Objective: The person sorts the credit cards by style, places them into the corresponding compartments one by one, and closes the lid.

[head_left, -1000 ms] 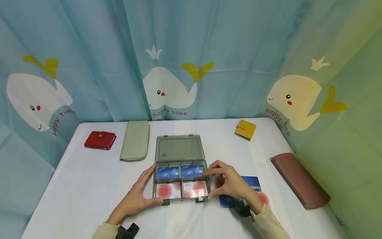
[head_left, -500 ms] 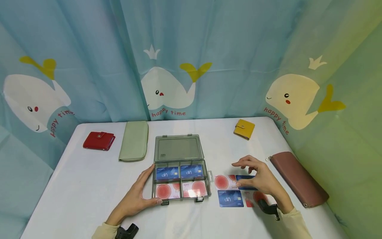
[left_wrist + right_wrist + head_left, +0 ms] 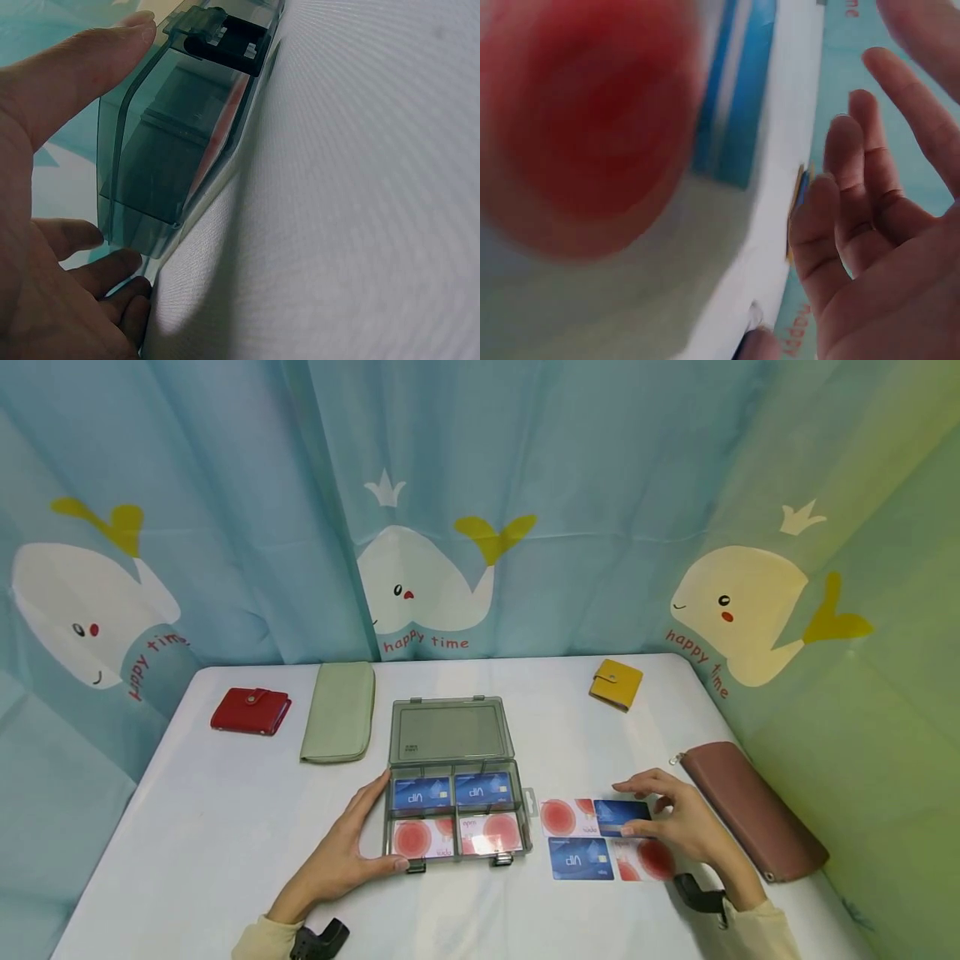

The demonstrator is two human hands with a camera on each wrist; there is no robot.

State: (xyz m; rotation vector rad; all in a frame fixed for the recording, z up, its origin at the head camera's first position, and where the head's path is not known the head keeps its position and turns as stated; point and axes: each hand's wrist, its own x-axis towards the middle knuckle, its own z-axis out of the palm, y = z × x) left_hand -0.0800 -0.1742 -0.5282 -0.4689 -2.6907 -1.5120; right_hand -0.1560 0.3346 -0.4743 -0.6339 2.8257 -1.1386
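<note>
A smoky clear divided box [image 3: 452, 732] lies on the table with its lid folded back. Two blue cards [image 3: 422, 794] sit in its rear compartments, two white cards with red circles [image 3: 424, 838] in the front ones. My left hand [image 3: 341, 843] holds the box by its left end, thumb at the front edge and fingers at the rear side, as the left wrist view shows at the box wall [image 3: 161, 120]. Right of the box lie a loose red-circle card [image 3: 567, 817], a VIP card [image 3: 581, 859], a striped blue card [image 3: 618, 815] and another red-circle card [image 3: 643, 860]. My right hand [image 3: 686, 822] hovers over the striped card, holding nothing.
Toward the back are a red card holder [image 3: 251, 711], a pale green wallet [image 3: 339, 713] and a yellow card holder [image 3: 617, 685]. A long brown wallet [image 3: 753, 814] lies at the right edge. A whale-print curtain [image 3: 585, 585] hangs behind the white table [image 3: 180, 852].
My right hand has left the box's right edge and moved right, over the loose cards, uncovering them. My left hand and the box have stayed in place.
</note>
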